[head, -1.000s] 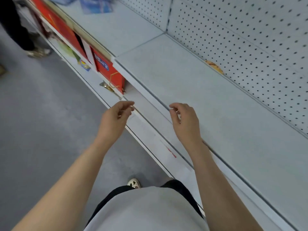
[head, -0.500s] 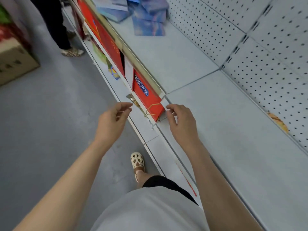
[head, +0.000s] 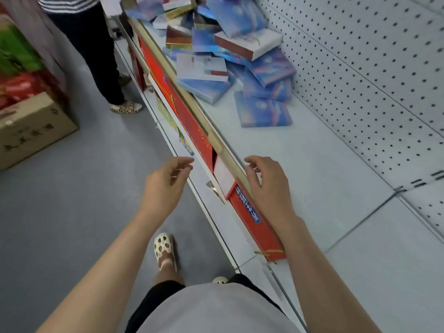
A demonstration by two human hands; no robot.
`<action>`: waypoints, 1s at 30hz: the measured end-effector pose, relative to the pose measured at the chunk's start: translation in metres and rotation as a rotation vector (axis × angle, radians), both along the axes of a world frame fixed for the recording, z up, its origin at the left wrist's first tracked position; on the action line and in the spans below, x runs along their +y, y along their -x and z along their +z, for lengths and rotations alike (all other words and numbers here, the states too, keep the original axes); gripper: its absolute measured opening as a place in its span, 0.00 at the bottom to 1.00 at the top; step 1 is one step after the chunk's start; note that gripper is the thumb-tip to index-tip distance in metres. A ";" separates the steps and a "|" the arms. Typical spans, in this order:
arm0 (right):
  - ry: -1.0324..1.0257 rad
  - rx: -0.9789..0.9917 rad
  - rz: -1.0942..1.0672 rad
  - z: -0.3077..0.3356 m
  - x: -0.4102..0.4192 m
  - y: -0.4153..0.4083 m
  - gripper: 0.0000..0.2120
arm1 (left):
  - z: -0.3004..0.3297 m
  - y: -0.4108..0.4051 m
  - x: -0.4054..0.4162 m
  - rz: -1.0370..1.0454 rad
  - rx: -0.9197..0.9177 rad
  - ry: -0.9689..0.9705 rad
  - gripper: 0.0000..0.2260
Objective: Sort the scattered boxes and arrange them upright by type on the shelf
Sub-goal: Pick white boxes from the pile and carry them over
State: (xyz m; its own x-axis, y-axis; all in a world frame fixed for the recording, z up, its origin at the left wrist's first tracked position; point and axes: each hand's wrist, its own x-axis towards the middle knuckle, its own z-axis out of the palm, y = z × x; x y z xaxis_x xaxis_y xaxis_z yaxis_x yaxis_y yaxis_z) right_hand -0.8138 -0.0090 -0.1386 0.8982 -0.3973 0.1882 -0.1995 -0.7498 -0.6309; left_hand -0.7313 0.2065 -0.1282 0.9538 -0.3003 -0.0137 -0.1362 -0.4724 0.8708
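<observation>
Since the earlier frame the view has swung along the aisle: the heap of scattered boxes (head: 225, 56), only partly seen before at the top edge, now fills the far end of the shelf (head: 312, 179), and both hands have travelled with the walk toward it. The left hand (head: 165, 183) hangs over the grey floor (head: 60, 200) just beside the shelf's front edge, fingers loosely curled and holding nothing. The right hand (head: 266, 183) hovers over the gold edge strip (head: 216, 138), fingers likewise relaxed and bent, gripping nothing; whether its fingertips touch the strip cannot be told.

The boxes lie tumbled flat and tilted against the pegboard back (head: 360, 68), mostly blue ones, with a few white-and-red and gold-edged ones mixed in. One blue box (head: 263, 111) lies flat nearest the hands, apart from the pile.

The step in hand looks like the approach, so sorting has not begun. To do it well, close the remaining gap first rather than stretching. Start with the near blue box, which is free of the others, and stand it upright on the bare shelf surface. Lift from the top of the pile down, since pulling a lower box would likely slide the rest.

Below the shelf stand red gift boxes (head: 254, 219); another person's legs (head: 101, 61) and a cardboard carton (head: 31, 126) are farther along.
</observation>
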 end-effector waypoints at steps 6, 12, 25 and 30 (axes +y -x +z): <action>-0.030 -0.044 -0.170 -0.002 0.019 -0.112 0.11 | -0.006 -0.132 0.012 -0.150 0.019 -0.007 0.12; -0.045 -0.058 -0.338 0.008 0.026 -0.217 0.11 | 0.007 -0.251 0.013 -0.324 -0.052 -0.080 0.11; 0.012 0.381 -0.555 -0.003 -0.027 -0.382 0.22 | -0.019 -0.415 -0.053 -0.614 -0.418 -0.425 0.27; 0.005 0.457 -0.632 -0.004 -0.020 -0.391 0.26 | -0.032 -0.432 -0.066 -0.818 -0.560 -0.569 0.33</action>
State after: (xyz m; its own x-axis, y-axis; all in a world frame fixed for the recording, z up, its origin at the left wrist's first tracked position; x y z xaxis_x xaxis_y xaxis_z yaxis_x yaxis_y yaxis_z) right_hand -0.4225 -0.0288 -0.1421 0.4906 -0.8595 -0.1431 -0.8292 -0.4101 -0.3799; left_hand -0.2996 0.1406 -0.1597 0.3901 -0.9206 0.0188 -0.8863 -0.3699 0.2788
